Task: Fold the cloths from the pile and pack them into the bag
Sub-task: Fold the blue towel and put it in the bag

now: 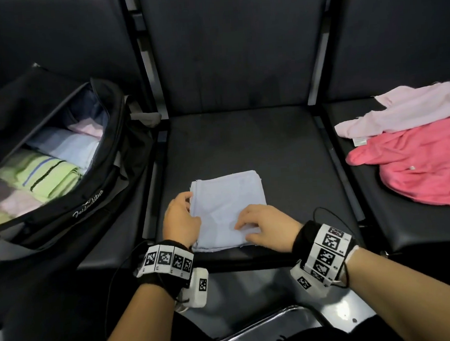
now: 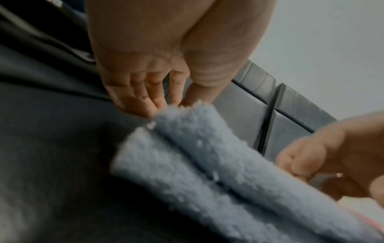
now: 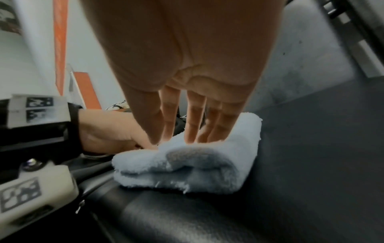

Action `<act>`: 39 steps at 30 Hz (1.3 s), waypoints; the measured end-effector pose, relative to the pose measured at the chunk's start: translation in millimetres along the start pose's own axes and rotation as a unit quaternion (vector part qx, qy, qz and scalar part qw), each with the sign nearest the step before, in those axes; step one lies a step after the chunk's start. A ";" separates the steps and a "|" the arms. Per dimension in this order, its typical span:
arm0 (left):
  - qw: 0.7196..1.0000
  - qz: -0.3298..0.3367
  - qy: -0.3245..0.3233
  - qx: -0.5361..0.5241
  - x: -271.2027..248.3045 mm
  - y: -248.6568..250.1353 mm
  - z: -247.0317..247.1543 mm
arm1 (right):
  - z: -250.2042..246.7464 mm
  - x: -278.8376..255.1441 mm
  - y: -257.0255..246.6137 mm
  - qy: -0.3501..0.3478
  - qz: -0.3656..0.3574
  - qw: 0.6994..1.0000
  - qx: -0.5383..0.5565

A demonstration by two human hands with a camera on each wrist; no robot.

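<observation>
Right hand (image 1: 266,227) presses flat on the folded blue cloth (image 1: 227,197); left hand (image 1: 180,219), fingers straight, slides under its left edge. Soft, light and floppy, it looks best scooped from underneath.

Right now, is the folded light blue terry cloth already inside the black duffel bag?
No, the folded light blue terry cloth lies on the middle black seat, beside the open black duffel bag.

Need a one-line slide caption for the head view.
Both hands, left hand and right hand, flatten a folded blue cloth on the seat beside the open bag.
</observation>
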State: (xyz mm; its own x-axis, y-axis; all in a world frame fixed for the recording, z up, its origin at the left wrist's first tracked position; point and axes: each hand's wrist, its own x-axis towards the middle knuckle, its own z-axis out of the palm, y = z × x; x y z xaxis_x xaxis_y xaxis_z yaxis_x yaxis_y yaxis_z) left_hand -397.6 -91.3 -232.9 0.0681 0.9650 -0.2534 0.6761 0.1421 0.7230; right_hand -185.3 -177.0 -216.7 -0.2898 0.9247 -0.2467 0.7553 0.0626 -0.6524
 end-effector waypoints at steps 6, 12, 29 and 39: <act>0.976 0.148 -0.019 0.158 -16.1 13.4 0.8 | 13.2 -5.5 0.4 0.014 -0.027 0.980 -0.197; 0.921 0.160 -0.167 0.312 -41.9 25.8 24.0 | 30.2 -1.1 6.5 0.060 -0.009 0.961 -0.270; 0.926 0.202 -0.098 0.305 -23.2 14.2 25.0 | 22.3 -5.2 4.8 0.078 0.019 0.977 -0.198; 0.925 0.203 -0.103 0.304 -12.5 0.1 9.2 | -4.3 2.5 16.6 0.151 0.130 0.979 0.049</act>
State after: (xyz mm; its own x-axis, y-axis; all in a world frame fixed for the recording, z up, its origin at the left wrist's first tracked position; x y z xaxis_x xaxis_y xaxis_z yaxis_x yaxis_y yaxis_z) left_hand -391.6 -105.4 -235.6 0.5031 0.8402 -0.2025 0.8475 -0.4337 0.3058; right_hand -171.0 -172.0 -225.0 0.1026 0.9746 -0.1989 0.7166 -0.2111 -0.6648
